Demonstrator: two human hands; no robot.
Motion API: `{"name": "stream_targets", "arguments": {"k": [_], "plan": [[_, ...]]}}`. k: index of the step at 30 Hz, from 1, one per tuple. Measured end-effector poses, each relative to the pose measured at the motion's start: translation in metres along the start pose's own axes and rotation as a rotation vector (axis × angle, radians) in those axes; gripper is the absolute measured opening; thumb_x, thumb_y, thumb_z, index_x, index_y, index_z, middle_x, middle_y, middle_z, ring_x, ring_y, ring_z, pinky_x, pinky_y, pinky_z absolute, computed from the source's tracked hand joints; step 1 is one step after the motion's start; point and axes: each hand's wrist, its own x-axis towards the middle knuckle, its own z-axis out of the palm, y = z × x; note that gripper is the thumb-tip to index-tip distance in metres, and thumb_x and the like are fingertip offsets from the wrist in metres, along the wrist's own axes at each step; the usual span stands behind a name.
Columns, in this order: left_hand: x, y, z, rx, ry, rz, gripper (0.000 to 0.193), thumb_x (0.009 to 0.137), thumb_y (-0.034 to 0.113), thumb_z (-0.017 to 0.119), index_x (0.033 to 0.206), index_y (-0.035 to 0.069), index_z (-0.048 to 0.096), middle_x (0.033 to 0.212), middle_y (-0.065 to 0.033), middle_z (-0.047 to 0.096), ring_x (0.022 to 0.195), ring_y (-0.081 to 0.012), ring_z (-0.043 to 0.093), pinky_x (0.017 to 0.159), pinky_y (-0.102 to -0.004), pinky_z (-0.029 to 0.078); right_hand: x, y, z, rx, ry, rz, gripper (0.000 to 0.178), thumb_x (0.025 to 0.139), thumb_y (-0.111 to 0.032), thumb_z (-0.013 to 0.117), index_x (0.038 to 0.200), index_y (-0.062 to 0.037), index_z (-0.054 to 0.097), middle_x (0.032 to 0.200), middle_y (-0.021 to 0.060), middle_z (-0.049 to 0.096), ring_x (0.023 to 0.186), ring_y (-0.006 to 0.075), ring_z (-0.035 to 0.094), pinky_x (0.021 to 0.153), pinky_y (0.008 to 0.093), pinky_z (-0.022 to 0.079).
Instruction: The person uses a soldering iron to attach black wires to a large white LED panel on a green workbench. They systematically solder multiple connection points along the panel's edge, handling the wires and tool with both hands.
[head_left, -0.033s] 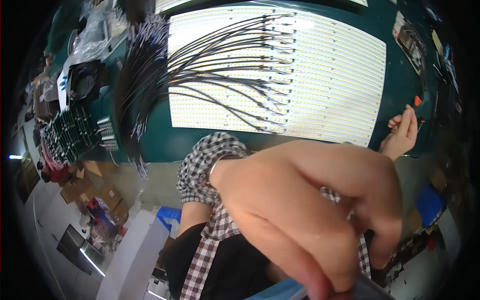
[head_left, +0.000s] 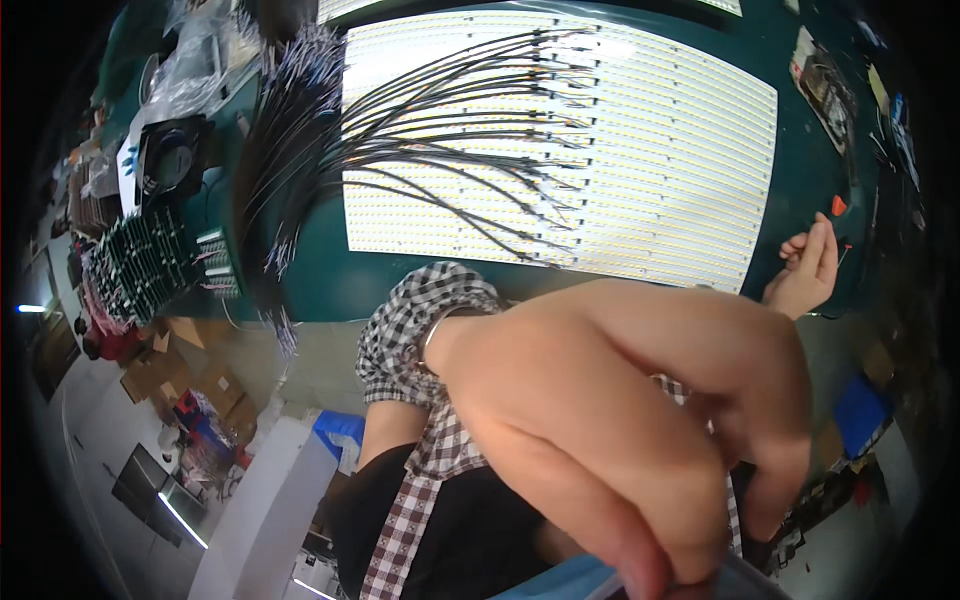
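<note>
My left hand (head_left: 600, 420) is raised very close to the camera and fills the lower middle. Its fingers are bent and closed; whatever lies between them is hidden. A thin bracelet (head_left: 430, 340) and a black-and-white checked sleeve (head_left: 425, 310) show at its wrist. Below the fingertips is a bluish, blurred patch (head_left: 570, 582). At the table's right front edge rests my right hand (head_left: 808, 268), palm partly up, fingers loosely extended and apart, holding nothing visible. Its forearm is hidden behind my left hand. Just beyond its fingertips lies a small red-orange piece (head_left: 838, 206).
A lit panel of white LED strips (head_left: 680, 150) lies on the green table (head_left: 320, 290), with a bundle of black wires (head_left: 440, 140) across it. Green circuit boards (head_left: 140, 265) and a black round-holed part (head_left: 170, 165) stand at left. Cardboard boxes (head_left: 215, 385) sit on the floor.
The whole view has shifted slightly, with the table and panel a little farther right. Both hands keep nearly the same pose.
</note>
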Motion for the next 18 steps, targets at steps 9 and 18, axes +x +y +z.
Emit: {"name": "stream_targets", "arguments": {"k": [9, 18], "plan": [[-0.001, -0.0031, 0.0024, -0.025, -0.031, 0.082, 0.02, 0.094, 0.006, 0.058, 0.104, -0.009, 0.062, 0.103, -0.0223, 0.064, 0.074, -0.0189, 0.063, 0.069, -0.0324, 0.055, -0.0071, -0.0033, 0.0074, -0.023, 0.008, -0.019, 0.022, 0.096, -0.013, 0.063, 0.109, 0.0035, 0.067, 0.069, 0.0021, 0.061, 0.056, 0.0051, 0.053, 0.051, 0.0171, 0.042], [0.0022, -0.0057, 0.0031, -0.036, -0.047, 0.125, 0.021, 0.095, 0.01, 0.059, 0.102, -0.01, 0.063, 0.103, -0.023, 0.063, 0.07, -0.0183, 0.061, 0.066, -0.0328, 0.056, -0.0077, -0.0032, 0.0077, -0.006, -0.004, -0.024, 0.022, 0.096, -0.013, 0.063, 0.109, 0.0034, 0.067, 0.069, 0.0017, 0.062, 0.057, 0.0046, 0.054, 0.052, 0.017, 0.043]]}}
